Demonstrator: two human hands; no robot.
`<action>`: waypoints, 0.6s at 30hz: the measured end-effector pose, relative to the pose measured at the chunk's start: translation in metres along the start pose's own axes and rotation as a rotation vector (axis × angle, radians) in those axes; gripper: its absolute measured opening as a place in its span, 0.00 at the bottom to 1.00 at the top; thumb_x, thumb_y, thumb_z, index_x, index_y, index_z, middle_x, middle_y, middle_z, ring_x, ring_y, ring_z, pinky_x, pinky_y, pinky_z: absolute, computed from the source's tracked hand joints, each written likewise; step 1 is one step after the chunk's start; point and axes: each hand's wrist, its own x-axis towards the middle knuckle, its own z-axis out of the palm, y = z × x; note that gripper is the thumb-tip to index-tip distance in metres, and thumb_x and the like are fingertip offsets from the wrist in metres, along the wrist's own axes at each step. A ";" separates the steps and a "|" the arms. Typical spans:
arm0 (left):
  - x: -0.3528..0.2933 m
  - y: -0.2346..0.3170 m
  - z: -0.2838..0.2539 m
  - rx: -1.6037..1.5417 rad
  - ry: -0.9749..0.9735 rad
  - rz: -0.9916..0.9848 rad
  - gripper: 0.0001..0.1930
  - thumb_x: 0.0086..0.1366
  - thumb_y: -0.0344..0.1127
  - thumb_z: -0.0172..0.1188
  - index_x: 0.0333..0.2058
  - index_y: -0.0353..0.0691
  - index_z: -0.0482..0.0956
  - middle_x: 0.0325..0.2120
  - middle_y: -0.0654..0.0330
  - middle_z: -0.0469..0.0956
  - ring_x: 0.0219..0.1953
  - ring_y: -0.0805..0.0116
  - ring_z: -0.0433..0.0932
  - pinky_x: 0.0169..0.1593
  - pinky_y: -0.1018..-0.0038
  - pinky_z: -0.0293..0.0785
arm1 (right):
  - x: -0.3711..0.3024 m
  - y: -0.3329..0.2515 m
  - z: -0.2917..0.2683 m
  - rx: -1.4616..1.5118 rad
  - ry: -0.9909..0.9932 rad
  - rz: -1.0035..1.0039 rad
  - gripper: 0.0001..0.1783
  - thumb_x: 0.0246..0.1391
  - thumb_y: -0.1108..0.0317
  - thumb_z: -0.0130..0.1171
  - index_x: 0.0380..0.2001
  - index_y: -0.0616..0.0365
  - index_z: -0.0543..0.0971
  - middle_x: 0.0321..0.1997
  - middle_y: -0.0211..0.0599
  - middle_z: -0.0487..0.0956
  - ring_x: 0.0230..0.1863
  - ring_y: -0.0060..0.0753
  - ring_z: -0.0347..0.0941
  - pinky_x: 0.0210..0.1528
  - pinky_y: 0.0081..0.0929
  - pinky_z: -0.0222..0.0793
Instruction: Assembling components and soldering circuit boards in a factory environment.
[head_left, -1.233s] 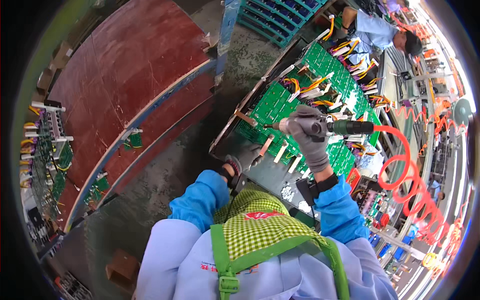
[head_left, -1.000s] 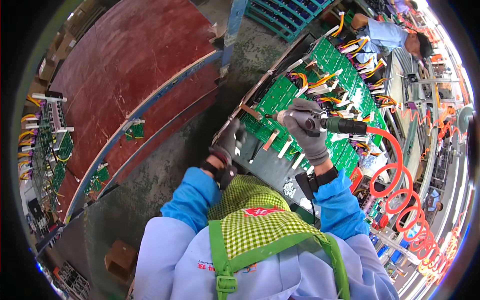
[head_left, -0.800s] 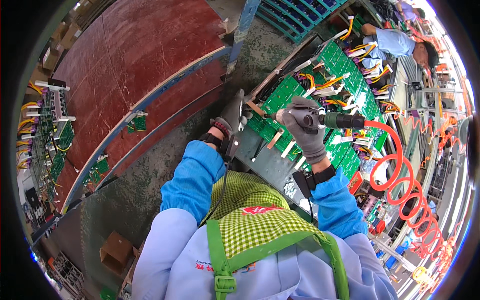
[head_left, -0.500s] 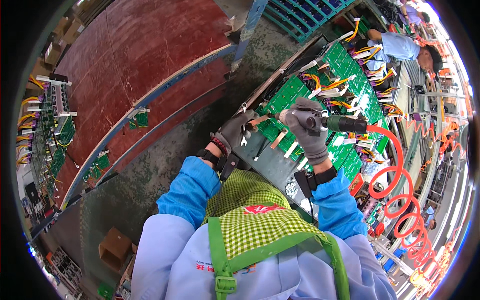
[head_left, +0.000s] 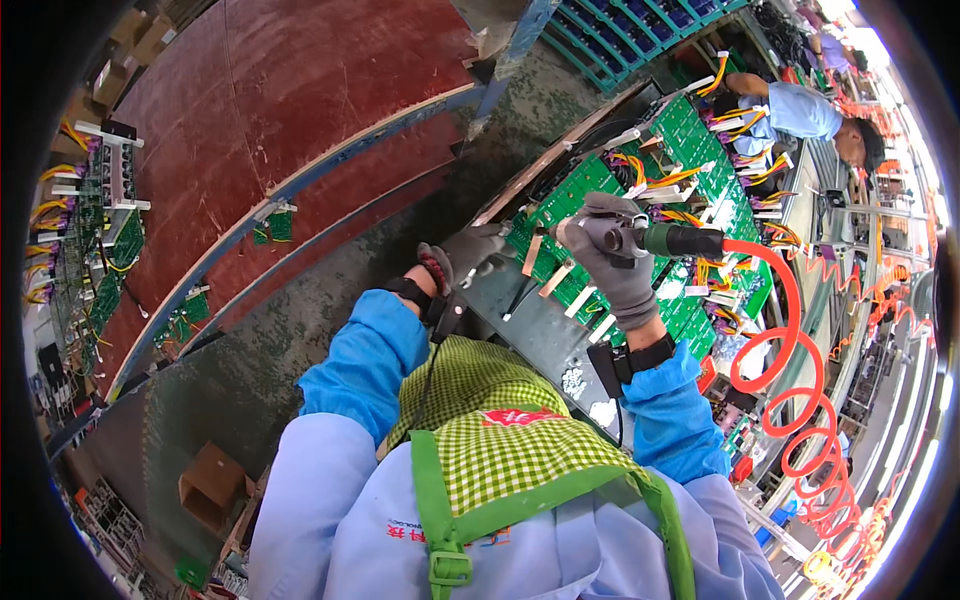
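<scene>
My right hand (head_left: 618, 255), in a grey glove, grips a powered driver (head_left: 665, 240) with a dark green body. A coiled orange hose (head_left: 790, 330) runs from its rear end. The driver's front end lies over green circuit boards (head_left: 575, 195), near a copper-coloured strip (head_left: 533, 255) at their near edge. My left hand (head_left: 470, 252), also gloved, is closed at the left edge of the bench, just left of that strip. A silvery end of a wrench (head_left: 487, 268) shows by its fingers; the rest is hidden.
A small heap of metal hardware (head_left: 573, 382) lies on the grey bench top (head_left: 545, 330). To the left stands a red board surface (head_left: 330, 90) with a blue edge. Teal crates (head_left: 625, 40) stand behind. A co-worker (head_left: 800, 110) is at the far right.
My left hand has drawn away from the copper-coloured strip and turned, so the wrench shows less. The strip now points toward me at the boards' edge. The right hand has barely moved.
</scene>
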 end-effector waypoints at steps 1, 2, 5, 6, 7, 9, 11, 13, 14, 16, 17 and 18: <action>0.000 0.000 0.005 0.035 -0.006 0.026 0.24 0.69 0.45 0.48 0.60 0.40 0.65 0.34 0.62 0.78 0.30 0.77 0.77 0.25 0.83 0.67 | 0.000 0.002 0.000 -0.001 -0.003 0.021 0.23 0.42 0.73 0.71 0.44 0.60 0.74 0.40 0.33 0.76 0.38 0.24 0.75 0.40 0.24 0.73; -0.001 0.000 0.010 0.055 -0.043 0.079 0.23 0.69 0.42 0.48 0.60 0.42 0.65 0.31 0.64 0.78 0.28 0.77 0.77 0.24 0.82 0.67 | 0.000 0.005 -0.001 0.006 0.001 0.024 0.23 0.42 0.73 0.71 0.44 0.60 0.74 0.40 0.33 0.76 0.38 0.24 0.75 0.40 0.24 0.73; 0.005 -0.003 0.020 0.082 -0.049 0.055 0.22 0.69 0.40 0.47 0.60 0.45 0.66 0.27 0.68 0.75 0.21 0.80 0.70 0.22 0.81 0.64 | 0.001 0.010 -0.003 0.013 -0.007 0.033 0.24 0.42 0.70 0.72 0.44 0.61 0.75 0.40 0.34 0.76 0.38 0.26 0.75 0.42 0.25 0.74; 0.009 -0.004 0.021 0.103 -0.101 0.091 0.21 0.70 0.39 0.47 0.60 0.44 0.67 0.27 0.68 0.75 0.19 0.81 0.67 0.21 0.81 0.63 | 0.001 0.012 -0.004 0.008 -0.011 0.032 0.24 0.42 0.70 0.72 0.44 0.61 0.75 0.40 0.34 0.76 0.38 0.26 0.75 0.42 0.25 0.74; 0.011 -0.007 0.024 0.194 -0.070 0.160 0.20 0.70 0.40 0.46 0.59 0.44 0.69 0.29 0.68 0.77 0.20 0.81 0.67 0.21 0.82 0.61 | 0.001 0.013 -0.004 -0.045 -0.020 0.026 0.25 0.42 0.70 0.73 0.45 0.61 0.74 0.40 0.35 0.76 0.38 0.25 0.75 0.42 0.25 0.74; 0.014 -0.013 0.028 0.033 -0.125 0.154 0.20 0.70 0.40 0.45 0.59 0.44 0.69 0.31 0.68 0.78 0.21 0.81 0.67 0.22 0.82 0.62 | 0.001 0.013 -0.005 -0.105 -0.032 0.019 0.26 0.42 0.70 0.73 0.45 0.61 0.74 0.40 0.35 0.76 0.39 0.25 0.75 0.42 0.25 0.74; 0.014 -0.018 0.032 -0.220 -0.161 0.157 0.21 0.71 0.44 0.46 0.58 0.44 0.70 0.36 0.68 0.79 0.23 0.82 0.69 0.22 0.83 0.63 | 0.001 0.013 -0.004 -0.057 -0.023 0.048 0.25 0.43 0.70 0.73 0.45 0.61 0.74 0.40 0.35 0.76 0.38 0.25 0.75 0.42 0.25 0.74; 0.013 -0.019 0.036 -0.162 -0.182 0.229 0.22 0.71 0.47 0.46 0.57 0.44 0.70 0.38 0.68 0.79 0.23 0.83 0.69 0.23 0.84 0.63 | 0.000 0.012 -0.003 0.042 0.010 0.065 0.25 0.43 0.69 0.73 0.45 0.61 0.74 0.39 0.35 0.76 0.38 0.25 0.75 0.41 0.25 0.75; 0.011 -0.018 0.036 -0.079 -0.169 0.289 0.23 0.71 0.49 0.47 0.57 0.43 0.70 0.39 0.68 0.79 0.24 0.83 0.70 0.23 0.84 0.64 | 0.000 0.011 -0.003 0.130 0.040 0.081 0.25 0.43 0.68 0.73 0.45 0.61 0.74 0.39 0.35 0.76 0.37 0.25 0.75 0.41 0.25 0.75; 0.009 -0.011 0.038 -0.154 -0.137 0.209 0.22 0.70 0.51 0.47 0.54 0.43 0.72 0.36 0.68 0.79 0.23 0.83 0.69 0.22 0.84 0.63 | 0.000 0.010 -0.003 0.116 0.050 0.061 0.25 0.43 0.69 0.73 0.44 0.61 0.75 0.39 0.34 0.76 0.37 0.24 0.75 0.40 0.25 0.74; 0.007 -0.007 0.037 -0.198 -0.120 0.154 0.22 0.70 0.52 0.47 0.51 0.42 0.74 0.33 0.67 0.78 0.22 0.83 0.68 0.21 0.83 0.62 | 0.001 0.009 -0.003 0.107 0.054 0.054 0.24 0.43 0.69 0.73 0.44 0.61 0.75 0.39 0.34 0.76 0.36 0.24 0.75 0.40 0.25 0.74; 0.004 -0.003 0.035 -0.204 -0.068 0.110 0.22 0.70 0.52 0.47 0.51 0.42 0.74 0.33 0.67 0.78 0.22 0.83 0.68 0.21 0.83 0.62 | 0.001 0.008 -0.003 0.111 0.060 0.054 0.24 0.43 0.69 0.73 0.44 0.61 0.75 0.39 0.34 0.76 0.36 0.24 0.75 0.40 0.25 0.74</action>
